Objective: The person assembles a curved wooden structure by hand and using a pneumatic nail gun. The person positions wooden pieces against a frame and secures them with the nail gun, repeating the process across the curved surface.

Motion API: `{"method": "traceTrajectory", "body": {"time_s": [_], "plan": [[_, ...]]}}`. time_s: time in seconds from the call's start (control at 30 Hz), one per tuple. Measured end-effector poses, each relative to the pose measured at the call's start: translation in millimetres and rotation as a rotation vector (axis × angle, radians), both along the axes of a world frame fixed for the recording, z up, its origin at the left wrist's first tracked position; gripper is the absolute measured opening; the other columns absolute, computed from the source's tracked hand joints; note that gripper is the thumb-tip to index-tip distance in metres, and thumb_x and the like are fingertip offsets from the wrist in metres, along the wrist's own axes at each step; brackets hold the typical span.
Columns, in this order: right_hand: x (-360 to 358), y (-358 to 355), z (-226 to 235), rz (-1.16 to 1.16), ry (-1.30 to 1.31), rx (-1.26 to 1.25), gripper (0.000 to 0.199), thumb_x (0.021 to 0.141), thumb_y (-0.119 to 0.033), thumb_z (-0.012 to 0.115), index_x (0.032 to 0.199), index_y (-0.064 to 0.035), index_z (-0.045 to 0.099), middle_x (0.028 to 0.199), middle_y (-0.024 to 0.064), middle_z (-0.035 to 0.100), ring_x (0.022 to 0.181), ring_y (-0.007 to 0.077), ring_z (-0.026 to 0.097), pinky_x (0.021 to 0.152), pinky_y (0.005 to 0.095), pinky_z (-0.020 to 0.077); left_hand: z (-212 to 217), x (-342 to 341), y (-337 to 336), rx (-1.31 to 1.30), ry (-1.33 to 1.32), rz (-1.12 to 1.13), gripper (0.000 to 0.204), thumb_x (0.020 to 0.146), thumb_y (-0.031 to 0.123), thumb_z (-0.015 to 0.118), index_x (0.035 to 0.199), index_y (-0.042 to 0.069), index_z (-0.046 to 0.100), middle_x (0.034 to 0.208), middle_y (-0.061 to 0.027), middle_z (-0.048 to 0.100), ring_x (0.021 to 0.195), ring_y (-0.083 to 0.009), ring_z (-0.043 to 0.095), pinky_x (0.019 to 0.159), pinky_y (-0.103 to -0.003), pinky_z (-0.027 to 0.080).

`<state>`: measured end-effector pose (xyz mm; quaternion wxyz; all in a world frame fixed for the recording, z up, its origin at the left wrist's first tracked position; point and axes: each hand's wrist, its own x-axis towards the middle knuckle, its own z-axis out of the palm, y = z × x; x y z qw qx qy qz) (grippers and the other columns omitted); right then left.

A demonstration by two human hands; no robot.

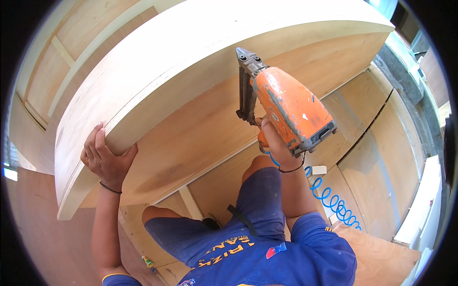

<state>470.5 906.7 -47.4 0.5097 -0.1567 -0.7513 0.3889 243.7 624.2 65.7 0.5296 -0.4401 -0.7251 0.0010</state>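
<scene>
Under the curved plywood panel [191,62], left hand [106,159] grips its edge (right hand [276,143] clasps an orange nail gun [286,107]).

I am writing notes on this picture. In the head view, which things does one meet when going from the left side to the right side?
Left hand gripping the edge of the curved plywood panel → right hand → orange nail gun → blue coiled air hose

Blocked above by the curved plywood panel [200,62] across the upper frame. Hemmed below by bent knees [257,167]. Coiled blue air hose [336,202] strung across open flooring near the right edge.
</scene>
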Motion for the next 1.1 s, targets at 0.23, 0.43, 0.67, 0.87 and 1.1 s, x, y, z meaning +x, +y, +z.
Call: {"method": "traceTrajectory", "body": {"time_s": [0.23,0.43,0.67,0.87,1.1], "plan": [[-9,3,3,0.057,-0.039,0.133,0.014,0.088,-0.002,0.064,0.101,-0.0005,0.062,0.085,0.0051,0.063,0.071,0.0139,0.06,0.066,0.0284,0.0516,-1,-5,-2,-0.002,0.011,0.021,0.068,0.069,0.044,0.077,0.12,0.012,0.046,0.12,-0.0031,0.06,0.109,-0.0204,0.057,0.087,-0.035,0.033],[-12,8,-1,-0.026,-0.042,0.257,0.016,0.087,-0.003,0.065,0.103,-0.0012,0.063,0.087,0.0042,0.065,0.077,0.0135,0.062,0.066,0.029,0.0512,-2,-4,-1,-0.006,0.017,0.013,0.068,0.069,0.043,0.076,0.121,0.012,0.045,0.122,-0.0033,0.059,0.109,-0.0204,0.056,0.088,-0.035,0.032],[-12,5,5,-0.193,-0.089,0.402,0.018,0.085,-0.003,0.067,0.102,-0.002,0.064,0.086,0.005,0.065,0.078,0.0158,0.065,0.071,0.0308,0.054,-3,-4,-3,-0.013,0.003,0.009,0.069,0.069,0.041,0.077,0.122,0.012,0.044,0.122,-0.0043,0.059,0.11,-0.0207,0.056,0.088,-0.035,0.032],[-7,3,9,-0.058,-0.033,0.26,0.01,0.086,-0.002,0.064,0.095,-0.0021,0.063,0.076,0.0043,0.063,0.067,0.0152,0.062,0.068,0.0313,0.0548,0,-2,-1,-0.011,0.009,0.003,0.069,0.069,0.041,0.077,0.122,0.012,0.044,0.121,-0.005,0.059,0.109,-0.0212,0.056,0.088,-0.035,0.032],[-6,-1,15,-0.019,-0.051,0.185,0.005,0.086,0.001,0.061,0.09,-0.0012,0.063,0.07,0.0034,0.061,0.061,0.0135,0.058,0.062,0.0309,0.0526,-3,-4,-5,-0.012,-0.004,-0.003,0.071,0.068,0.039,0.078,0.123,0.011,0.044,0.122,-0.0059,0.058,0.11,-0.0225,0.056,0.089,-0.036,0.032]]}}
